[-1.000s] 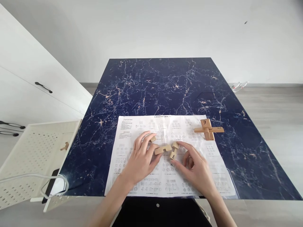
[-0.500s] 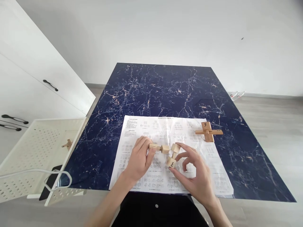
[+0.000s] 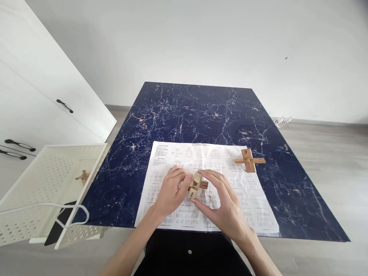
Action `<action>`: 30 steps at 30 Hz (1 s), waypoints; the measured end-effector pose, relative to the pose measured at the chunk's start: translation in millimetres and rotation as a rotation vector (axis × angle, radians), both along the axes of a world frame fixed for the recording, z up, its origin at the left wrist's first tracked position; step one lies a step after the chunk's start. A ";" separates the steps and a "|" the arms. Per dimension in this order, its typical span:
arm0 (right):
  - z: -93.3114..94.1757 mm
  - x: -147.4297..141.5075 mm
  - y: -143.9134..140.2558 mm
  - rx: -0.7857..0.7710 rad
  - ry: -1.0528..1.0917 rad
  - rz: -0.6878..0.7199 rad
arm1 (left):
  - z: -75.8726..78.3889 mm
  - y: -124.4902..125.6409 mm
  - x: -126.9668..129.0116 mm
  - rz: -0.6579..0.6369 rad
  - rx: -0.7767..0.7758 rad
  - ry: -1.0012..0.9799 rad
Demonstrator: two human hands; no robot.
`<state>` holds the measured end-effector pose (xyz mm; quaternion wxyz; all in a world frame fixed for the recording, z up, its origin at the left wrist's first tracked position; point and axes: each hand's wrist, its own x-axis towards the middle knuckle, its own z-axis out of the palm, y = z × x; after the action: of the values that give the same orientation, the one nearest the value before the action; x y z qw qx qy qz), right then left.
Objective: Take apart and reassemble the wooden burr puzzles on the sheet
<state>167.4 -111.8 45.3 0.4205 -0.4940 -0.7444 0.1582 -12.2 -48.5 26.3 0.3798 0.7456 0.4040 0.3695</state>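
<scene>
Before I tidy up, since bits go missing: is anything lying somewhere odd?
Yes. One small wooden piece lies alone in the white perforated tray left of the table, apart from the pieces both hands hold over the instruction sheet.

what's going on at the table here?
A person holds a small wooden puzzle in both hands, left hand and right hand pinching its crossed pieces together just above a printed sheet. One piece shows a handwritten 3. A second, cross-shaped puzzle lies untouched at the sheet's far right corner on the dark marble table. A white perforated rack stands to the left.
</scene>
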 end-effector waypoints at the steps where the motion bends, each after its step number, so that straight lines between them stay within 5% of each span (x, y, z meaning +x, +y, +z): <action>1: -0.3 -0.3 0.3 -0.013 -0.010 0.010 | -0.2 -0.2 0.1 -0.017 -0.004 0.001; 17: 9.5 -4.8 5.5 -0.126 -0.285 -0.019 | -3.0 -2.9 1.2 -0.114 0.095 0.216; 24: 16.1 -11.4 10.1 -0.098 -0.345 -0.045 | -0.5 -2.9 3.4 -0.069 0.044 0.163; 30: 21.1 -3.9 14.9 -0.145 -0.222 0.074 | 6.5 -2.5 -0.8 0.034 -0.095 0.004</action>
<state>163.5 -97.0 66.4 0.2925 -0.5096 -0.7909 0.1711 -13.1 -51.0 32.8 0.4076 0.7206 0.4342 0.3550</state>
